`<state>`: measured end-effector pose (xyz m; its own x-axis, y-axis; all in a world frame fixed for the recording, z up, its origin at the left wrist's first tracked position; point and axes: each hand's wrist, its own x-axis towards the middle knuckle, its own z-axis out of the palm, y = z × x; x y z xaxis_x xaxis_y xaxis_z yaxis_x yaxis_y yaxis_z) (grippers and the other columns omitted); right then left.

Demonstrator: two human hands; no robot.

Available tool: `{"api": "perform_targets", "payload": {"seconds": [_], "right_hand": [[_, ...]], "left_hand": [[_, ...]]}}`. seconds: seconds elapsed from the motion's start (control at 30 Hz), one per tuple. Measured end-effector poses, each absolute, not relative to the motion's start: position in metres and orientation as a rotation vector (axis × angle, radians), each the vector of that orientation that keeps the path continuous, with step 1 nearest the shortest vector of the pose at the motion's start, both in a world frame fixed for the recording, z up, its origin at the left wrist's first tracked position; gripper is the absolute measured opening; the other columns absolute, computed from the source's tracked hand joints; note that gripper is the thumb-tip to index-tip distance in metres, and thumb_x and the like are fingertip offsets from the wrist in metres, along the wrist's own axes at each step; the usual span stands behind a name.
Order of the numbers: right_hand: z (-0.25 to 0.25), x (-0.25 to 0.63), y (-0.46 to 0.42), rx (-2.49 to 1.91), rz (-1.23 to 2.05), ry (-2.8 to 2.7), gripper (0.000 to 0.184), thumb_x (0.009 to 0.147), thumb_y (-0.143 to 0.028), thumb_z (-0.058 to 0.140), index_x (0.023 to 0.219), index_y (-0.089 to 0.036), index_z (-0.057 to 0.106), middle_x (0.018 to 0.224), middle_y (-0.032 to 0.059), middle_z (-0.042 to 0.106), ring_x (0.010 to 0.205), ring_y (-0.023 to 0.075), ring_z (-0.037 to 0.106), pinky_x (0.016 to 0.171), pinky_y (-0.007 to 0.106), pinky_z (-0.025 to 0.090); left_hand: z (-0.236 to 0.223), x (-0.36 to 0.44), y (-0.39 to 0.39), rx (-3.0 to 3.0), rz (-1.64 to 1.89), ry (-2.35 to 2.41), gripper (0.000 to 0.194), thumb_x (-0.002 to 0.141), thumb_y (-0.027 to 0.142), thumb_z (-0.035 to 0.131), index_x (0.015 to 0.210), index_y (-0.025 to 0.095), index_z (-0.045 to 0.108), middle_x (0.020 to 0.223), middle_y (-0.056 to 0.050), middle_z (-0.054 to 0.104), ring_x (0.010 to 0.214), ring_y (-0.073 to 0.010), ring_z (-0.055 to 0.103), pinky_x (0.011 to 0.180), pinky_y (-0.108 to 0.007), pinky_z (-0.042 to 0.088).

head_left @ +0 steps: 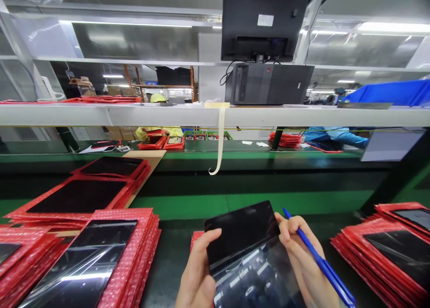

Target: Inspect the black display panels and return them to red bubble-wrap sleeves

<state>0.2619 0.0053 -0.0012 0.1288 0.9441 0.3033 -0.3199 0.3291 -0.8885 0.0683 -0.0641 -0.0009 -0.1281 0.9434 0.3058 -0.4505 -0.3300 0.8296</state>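
Note:
A black glossy tablet-like panel [247,250] is held in front of me at the bottom centre, tilted up towards the camera. My left hand [198,272] grips its left edge, thumb lying on the dark face. My right hand [298,254] holds the right edge, fingers curled, and a blue pen [319,261] runs between its fingers, pointing up-left. A bit of red bubble bag [196,238] shows under the panel.
Stacks of black panels in red bubble bags lie at the left [101,254] and the right [389,245]. A green conveyor belt [255,200] runs across behind. A shelf [201,115] above carries a monitor [265,21] and a computer case. People work beyond the belt.

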Motion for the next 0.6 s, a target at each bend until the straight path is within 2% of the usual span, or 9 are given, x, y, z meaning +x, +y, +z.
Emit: {"api": "perform_targets", "payload": {"seconds": [0.13,0.2,0.27,0.37,0.5,0.6], "right_hand": [[0.001,0.264,0.007,-0.74,1.19,-0.867,0.03,0.064,-0.03,0.082,0.075,-0.028,0.053,0.068,-0.0039,0.054,0.122,0.0254,0.049,0.111,0.043,0.027],[-0.001,0.264,0.01,-0.721,1.221,-0.778,0.029,0.064,-0.028,0.081,0.072,-0.028,0.053,0.066,-0.0044,0.054,0.119,0.0248,0.052,0.109,0.044,0.033],[-0.002,0.264,0.013,-0.72,1.233,-0.705,0.025,0.067,-0.03,0.076,0.075,-0.029,0.053,0.071,-0.0036,0.061,0.115,0.0251,0.056,0.103,0.047,0.04],[-0.004,0.263,0.019,-0.746,1.239,-0.603,0.025,0.065,-0.03,0.073,0.083,-0.03,0.055,0.088,-0.0015,0.07,0.108,0.0248,0.062,0.099,0.05,0.044],[-0.006,0.264,0.027,-0.726,1.26,-0.538,0.028,0.057,-0.018,0.068,0.078,-0.029,0.054,0.074,-0.0047,0.07,0.095,0.0217,0.067,0.103,0.048,0.04],[-0.006,0.265,0.029,-0.743,1.276,-0.523,0.029,0.057,-0.016,0.067,0.08,-0.029,0.054,0.075,-0.0042,0.071,0.095,0.0223,0.067,0.105,0.049,0.037]], "left_hand": [[0.006,0.068,-0.061,0.768,1.572,0.574,0.053,0.084,0.056,0.051,0.128,0.027,0.059,0.134,-0.007,0.058,0.138,-0.0335,0.033,0.115,-0.048,0.017],[0.009,0.066,-0.059,0.693,1.562,0.576,0.056,0.083,0.054,0.053,0.131,0.025,0.056,0.139,-0.007,0.054,0.143,-0.0319,0.021,0.117,-0.048,0.008],[0.011,0.065,-0.058,0.656,1.567,0.598,0.056,0.084,0.052,0.053,0.133,0.025,0.054,0.142,-0.006,0.051,0.145,-0.0291,0.013,0.118,-0.047,0.003],[0.015,0.065,-0.056,0.636,1.584,0.666,0.055,0.085,0.051,0.052,0.133,0.025,0.054,0.144,-0.004,0.049,0.146,-0.0265,0.009,0.118,-0.045,0.003],[0.02,0.067,-0.056,0.612,1.578,0.717,0.05,0.085,0.046,0.054,0.131,0.026,0.056,0.142,-0.002,0.052,0.145,-0.0248,0.016,0.118,-0.042,0.01],[0.022,0.068,-0.056,0.576,1.563,0.699,0.049,0.085,0.045,0.055,0.131,0.028,0.055,0.141,-0.001,0.053,0.144,-0.0231,0.021,0.118,-0.04,0.013]]}}
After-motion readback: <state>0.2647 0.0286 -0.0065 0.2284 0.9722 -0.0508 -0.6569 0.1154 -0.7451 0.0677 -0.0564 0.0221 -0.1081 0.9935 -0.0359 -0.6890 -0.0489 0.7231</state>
